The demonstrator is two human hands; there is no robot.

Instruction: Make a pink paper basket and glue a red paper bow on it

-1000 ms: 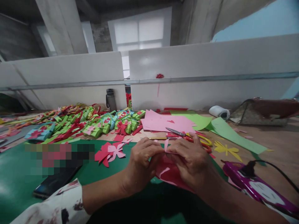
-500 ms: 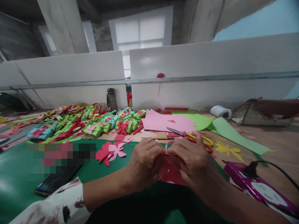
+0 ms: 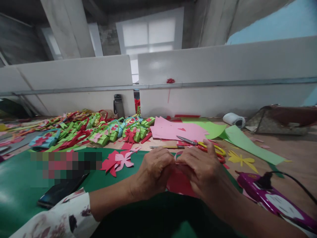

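Head view: left hand and right hand pinch thin red paper above a glossy green mat.

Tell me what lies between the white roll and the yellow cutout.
In the head view, mainly a pale green sheet, slanting across the brown tabletop between the white roll and the yellow cutout.

LH + RH, pinching red ppr

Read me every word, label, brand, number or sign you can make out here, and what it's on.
No readable text.
White panel on the glossy purple plastic case: dark marks, too blurred to read.
Brown-and-beige patterned handbag: pattern too small to make out.
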